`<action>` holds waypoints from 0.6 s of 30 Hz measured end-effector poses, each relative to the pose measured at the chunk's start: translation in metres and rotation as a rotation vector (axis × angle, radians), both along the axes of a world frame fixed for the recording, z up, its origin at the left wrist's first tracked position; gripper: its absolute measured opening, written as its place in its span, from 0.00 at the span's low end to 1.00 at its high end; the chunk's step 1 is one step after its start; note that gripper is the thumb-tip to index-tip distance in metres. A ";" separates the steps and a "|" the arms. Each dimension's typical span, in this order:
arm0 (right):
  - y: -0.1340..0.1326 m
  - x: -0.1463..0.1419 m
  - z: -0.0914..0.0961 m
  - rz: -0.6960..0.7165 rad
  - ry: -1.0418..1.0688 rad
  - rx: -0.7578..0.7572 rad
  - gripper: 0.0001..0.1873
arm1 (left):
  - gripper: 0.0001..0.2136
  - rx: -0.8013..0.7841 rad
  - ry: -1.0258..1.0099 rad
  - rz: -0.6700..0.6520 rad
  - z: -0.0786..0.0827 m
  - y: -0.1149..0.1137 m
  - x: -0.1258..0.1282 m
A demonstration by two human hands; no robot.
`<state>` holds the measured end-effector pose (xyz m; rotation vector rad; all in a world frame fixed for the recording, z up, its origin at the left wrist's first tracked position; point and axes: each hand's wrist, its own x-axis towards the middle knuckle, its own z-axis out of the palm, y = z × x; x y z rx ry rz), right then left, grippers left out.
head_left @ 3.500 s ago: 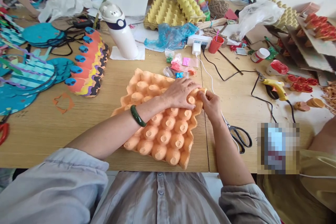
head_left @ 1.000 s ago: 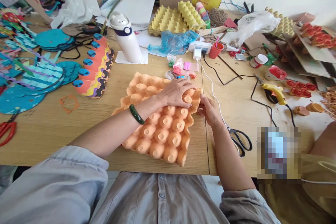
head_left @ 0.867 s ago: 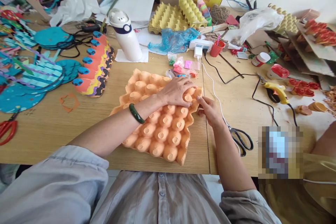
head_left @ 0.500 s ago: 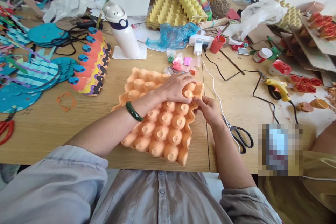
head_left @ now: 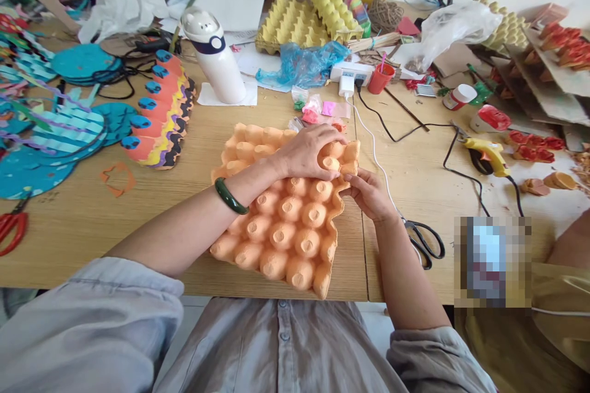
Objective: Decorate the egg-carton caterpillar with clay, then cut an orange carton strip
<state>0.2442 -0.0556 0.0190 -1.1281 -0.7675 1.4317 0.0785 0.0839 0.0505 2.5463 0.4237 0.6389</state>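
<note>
An orange egg tray (head_left: 281,235), bumps facing up, rests on the wooden table in front of me. My left hand (head_left: 310,150) reaches across it and grips its far right part, fingers curled over the bumps. My right hand (head_left: 369,194) pinches the tray's right edge near the far corner, thumb on top; its other fingers are partly hidden under the edge. A notch or bend shows in the edge between my hands. Black-handled scissors (head_left: 424,245) lie beside my right forearm, their blades mostly hidden.
A white bottle (head_left: 224,70) stands behind the tray. A painted egg-carton strip (head_left: 161,113) and red-handled scissors (head_left: 13,227) are on the left. To the right lie a yellow glue gun (head_left: 487,156) and cables. Yellow egg trays (head_left: 292,21) sit at the back. Another person's arm (head_left: 571,242) is at far right.
The orange tray has turned slightly, its near right corner coming a little closer to me. Both hands keep their hold on its far right part.
</note>
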 end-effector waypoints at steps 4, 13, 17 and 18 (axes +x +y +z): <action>-0.001 -0.001 0.002 0.012 -0.053 -0.066 0.20 | 0.27 0.067 0.025 0.061 -0.005 0.001 -0.001; 0.005 -0.015 -0.009 -0.127 -0.091 -0.213 0.21 | 0.32 0.069 0.168 0.083 -0.006 0.003 0.004; 0.006 -0.011 -0.013 -0.208 -0.075 -0.221 0.19 | 0.47 0.023 0.325 0.086 0.000 -0.004 0.001; 0.006 -0.010 -0.014 -0.207 -0.078 -0.220 0.18 | 0.50 0.015 0.352 0.075 0.000 -0.007 -0.001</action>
